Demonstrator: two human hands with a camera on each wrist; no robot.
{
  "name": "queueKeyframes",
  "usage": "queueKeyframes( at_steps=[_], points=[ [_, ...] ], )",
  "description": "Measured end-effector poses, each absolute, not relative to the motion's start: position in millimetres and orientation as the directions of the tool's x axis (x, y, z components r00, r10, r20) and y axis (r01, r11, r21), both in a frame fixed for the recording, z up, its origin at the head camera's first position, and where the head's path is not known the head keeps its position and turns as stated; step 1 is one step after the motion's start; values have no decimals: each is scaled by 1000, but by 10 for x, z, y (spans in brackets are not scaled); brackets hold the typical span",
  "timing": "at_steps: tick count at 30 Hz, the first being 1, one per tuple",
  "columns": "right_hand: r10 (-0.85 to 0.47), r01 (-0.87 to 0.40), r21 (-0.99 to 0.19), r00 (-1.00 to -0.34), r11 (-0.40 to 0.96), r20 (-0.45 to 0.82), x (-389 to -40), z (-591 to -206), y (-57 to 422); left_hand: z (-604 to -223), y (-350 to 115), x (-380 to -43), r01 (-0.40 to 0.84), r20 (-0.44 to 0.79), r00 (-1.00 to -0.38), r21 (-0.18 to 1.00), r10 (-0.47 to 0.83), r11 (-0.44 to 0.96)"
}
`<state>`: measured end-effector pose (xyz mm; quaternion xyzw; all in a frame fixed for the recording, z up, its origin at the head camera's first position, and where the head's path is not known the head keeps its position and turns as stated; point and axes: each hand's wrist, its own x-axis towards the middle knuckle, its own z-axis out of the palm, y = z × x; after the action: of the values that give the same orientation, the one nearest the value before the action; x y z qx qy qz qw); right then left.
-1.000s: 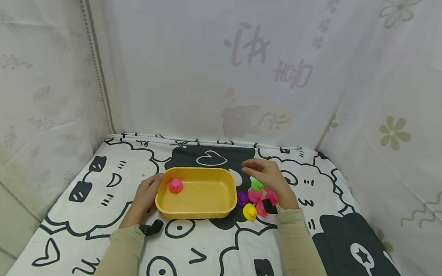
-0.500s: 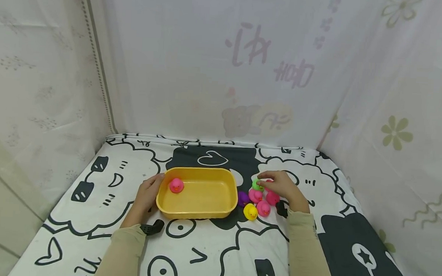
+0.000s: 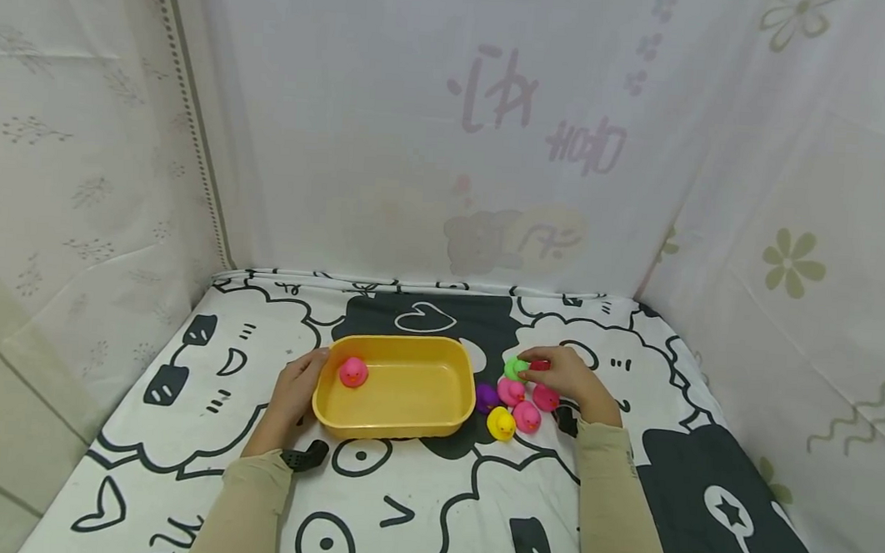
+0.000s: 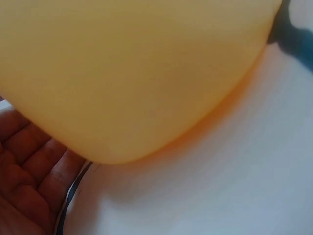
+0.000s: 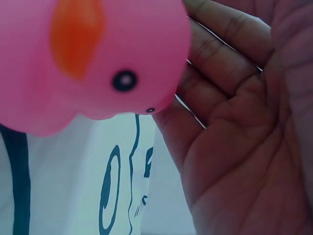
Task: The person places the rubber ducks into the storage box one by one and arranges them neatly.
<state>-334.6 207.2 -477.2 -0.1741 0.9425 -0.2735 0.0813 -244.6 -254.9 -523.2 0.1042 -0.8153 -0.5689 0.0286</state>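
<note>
My left hand (image 3: 296, 386) holds the left end of a yellow plastic basin (image 3: 389, 431), its fingers (image 4: 29, 147) along the outside wall. Inside the basin, near that end, sits a pink rubber duck (image 3: 353, 372). To the right of the basin, my right hand (image 3: 567, 375) pinches a green rubber duck (image 3: 514, 368) between finger and thumb. A red-pink duck (image 3: 540, 365) shows partly under that hand. In the right wrist view a large pink duck (image 5: 146, 49) hides the fingertips and the green duck.
Beside the basin's right end cluster a purple duck (image 3: 487, 398), a yellow duck (image 3: 501, 424) and several pink ducks (image 3: 527, 417). They lie on a black-and-white cartoon cloth (image 3: 400, 508). Pale printed curtains (image 3: 374, 139) enclose the back and sides.
My right hand has come down and to the right from above the ducks, and its finger and thumb are now at the green duck. My left hand stays at the basin.
</note>
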Motion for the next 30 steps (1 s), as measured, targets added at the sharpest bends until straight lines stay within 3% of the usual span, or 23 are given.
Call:
queueKeyframes(
  at_steps=[30],
  points=[
    [-331,-244,-601,-943,761,-36,-3363,-4878,2065,-5214,-2565,-2425,-145,-88,-978,937,-187,318]
  ],
)
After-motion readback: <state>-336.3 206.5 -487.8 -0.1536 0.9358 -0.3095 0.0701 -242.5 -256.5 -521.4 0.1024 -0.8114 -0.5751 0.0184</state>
